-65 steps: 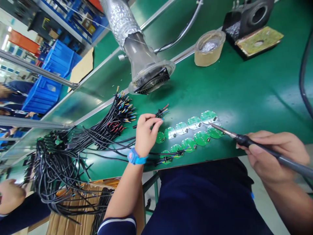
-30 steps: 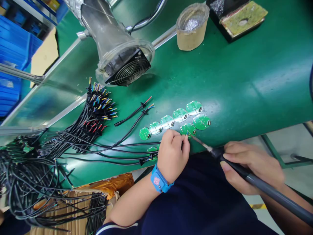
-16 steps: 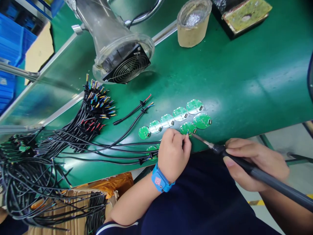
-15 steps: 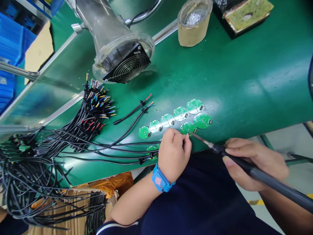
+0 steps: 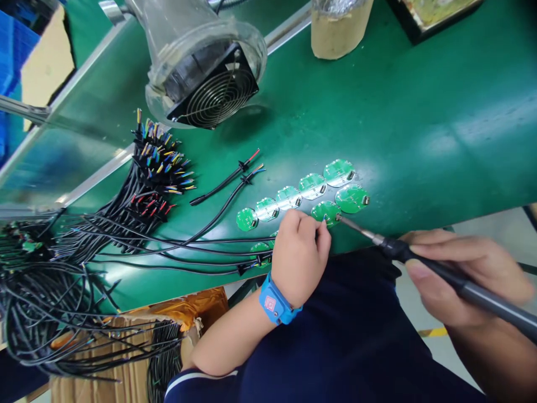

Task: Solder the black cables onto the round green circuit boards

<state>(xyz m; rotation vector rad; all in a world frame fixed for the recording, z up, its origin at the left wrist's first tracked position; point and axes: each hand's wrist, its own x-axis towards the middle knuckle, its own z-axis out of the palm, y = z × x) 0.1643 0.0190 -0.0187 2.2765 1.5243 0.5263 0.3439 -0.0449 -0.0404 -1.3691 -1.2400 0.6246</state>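
Note:
My left hand (image 5: 300, 252), with a blue strap on its wrist, is closed in a pinch on a black cable (image 5: 235, 242). The cable's wire end pokes out at the fingertips over a round green circuit board (image 5: 322, 210). My right hand (image 5: 465, 274) grips a soldering iron (image 5: 419, 260) from the right. The iron's metal tip is at the right edge of that same board, a little apart from the wire end. Behind my left hand lies another board (image 5: 260, 246), partly hidden, with cables reaching it.
A row of round boards (image 5: 288, 197) lies beyond my left hand, another board (image 5: 352, 198) to the right. Bundled cables (image 5: 155, 168) lie left, two loose cables (image 5: 226, 184) nearer. A fume extractor (image 5: 218, 92) overhangs the bench (image 5: 398, 129). A cardboard-wrapped cup (image 5: 338, 36) stands behind.
The iron's tip has drawn back to the right, from the wire end to the board's edge. My left hand keeps its pinch over the board. The whole view has shifted slightly.

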